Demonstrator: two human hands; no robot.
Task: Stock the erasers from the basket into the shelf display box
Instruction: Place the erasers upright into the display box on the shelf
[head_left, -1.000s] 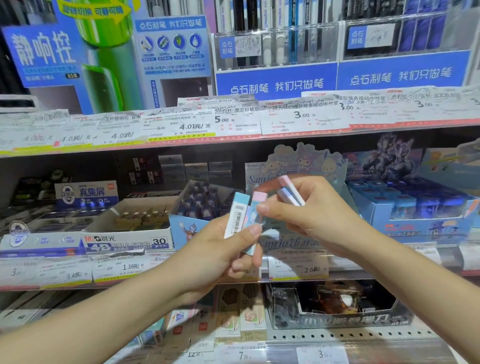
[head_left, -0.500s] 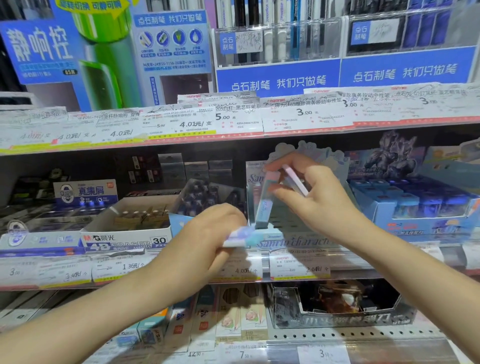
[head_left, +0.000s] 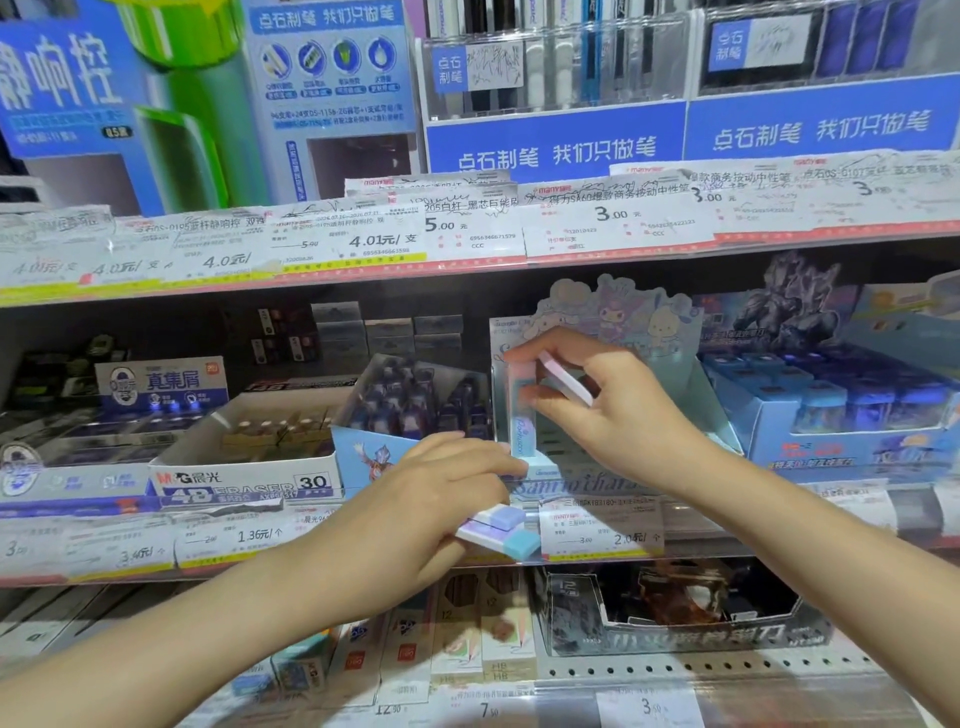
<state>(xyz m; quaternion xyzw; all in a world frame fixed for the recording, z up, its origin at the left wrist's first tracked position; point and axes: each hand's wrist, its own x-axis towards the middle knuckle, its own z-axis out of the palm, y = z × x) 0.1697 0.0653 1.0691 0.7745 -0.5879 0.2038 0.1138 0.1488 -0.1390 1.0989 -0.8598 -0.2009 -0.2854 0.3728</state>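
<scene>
The pastel cartoon display box (head_left: 618, 317) stands on the middle shelf. My right hand (head_left: 618, 410) reaches into its front and pinches a pink and blue eraser (head_left: 522, 415) upright, lower end at the box's front edge. A second, pink and white eraser (head_left: 566, 382) is tucked between the same hand's fingers. My left hand (head_left: 431, 504) is lower, in front of the shelf edge, and grips two erasers (head_left: 501, 530) with purple and blue ends. The basket is out of view.
Left of the display box sit a box of dark blue items (head_left: 421, 405) and a white 4B eraser carton (head_left: 244, 467). A blue box of small containers (head_left: 841, 410) stands on the right. Price tags (head_left: 597, 525) line the shelf edges. Pen displays fill the top shelf.
My right hand took one eraser from my left hand and carried it up into the display box. My left hand dropped lower and turned palm down with the remaining erasers.
</scene>
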